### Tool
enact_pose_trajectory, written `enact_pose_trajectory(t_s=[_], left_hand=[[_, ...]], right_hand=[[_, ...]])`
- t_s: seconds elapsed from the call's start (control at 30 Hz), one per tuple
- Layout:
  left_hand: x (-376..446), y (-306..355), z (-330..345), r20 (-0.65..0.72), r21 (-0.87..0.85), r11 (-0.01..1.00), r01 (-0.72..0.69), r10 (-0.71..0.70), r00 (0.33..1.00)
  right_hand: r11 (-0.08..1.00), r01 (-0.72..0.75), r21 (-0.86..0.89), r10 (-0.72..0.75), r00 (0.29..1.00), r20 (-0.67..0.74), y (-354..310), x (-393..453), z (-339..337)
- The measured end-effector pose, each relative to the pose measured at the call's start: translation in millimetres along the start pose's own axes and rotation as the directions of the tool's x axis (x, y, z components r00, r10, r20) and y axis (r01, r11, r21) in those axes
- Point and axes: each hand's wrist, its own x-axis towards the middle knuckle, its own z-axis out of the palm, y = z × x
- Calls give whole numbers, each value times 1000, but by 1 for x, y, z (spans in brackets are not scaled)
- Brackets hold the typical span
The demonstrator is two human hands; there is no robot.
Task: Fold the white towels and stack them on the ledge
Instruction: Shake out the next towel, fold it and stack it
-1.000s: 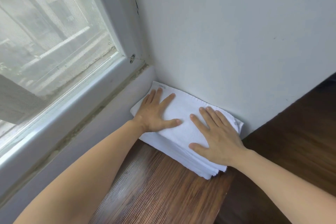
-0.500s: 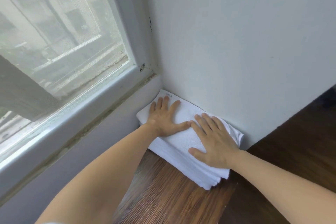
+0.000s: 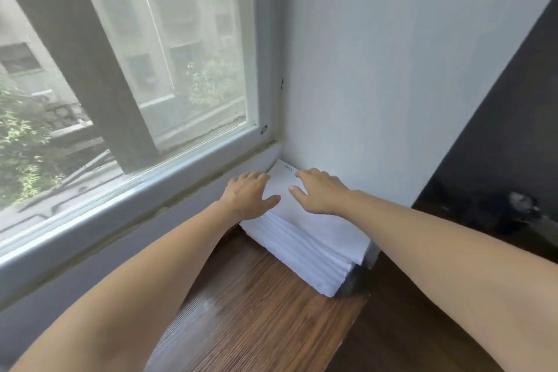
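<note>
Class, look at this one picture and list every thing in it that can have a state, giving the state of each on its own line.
towel stack: folded, piled in the corner on the wooden ledge, against the wall.
left hand: fingers out flat, resting on the stack's left edge.
right hand: fingers spread, pressing on top of the stack.
wooden ledge: bears the stack at its far end.
window: shut.

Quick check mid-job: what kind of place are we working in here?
Likely an upper-floor room in a flat or hotel: a wooden ledge in a corner under a window facing apartment blocks, with the stack of white towels against the wall.
</note>
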Motion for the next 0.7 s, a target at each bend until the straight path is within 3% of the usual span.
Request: enact_pose_trajectory(t_s=[0.17, 0.37, 0.57, 0.7], left_hand=[[-72, -12, -34, -104, -56, 995, 84, -89, 991], [-180, -57, -58, -152, 8, 943, 334, -329, 932], [-296, -71, -62, -197, -39, 792, 610, -604, 772], [-376, -62, -51, -166, -111, 634, 765, -771, 615]], right_hand=[[997, 73, -8, -73, 988, -139, -71, -6, -20], [955, 297, 12, -282, 918, -279, -153, -16, -30], [853, 520, 51, -486, 825, -289, -222, -61, -18], [760, 648, 56, -621, 749, -232, -263, -105, 5]])
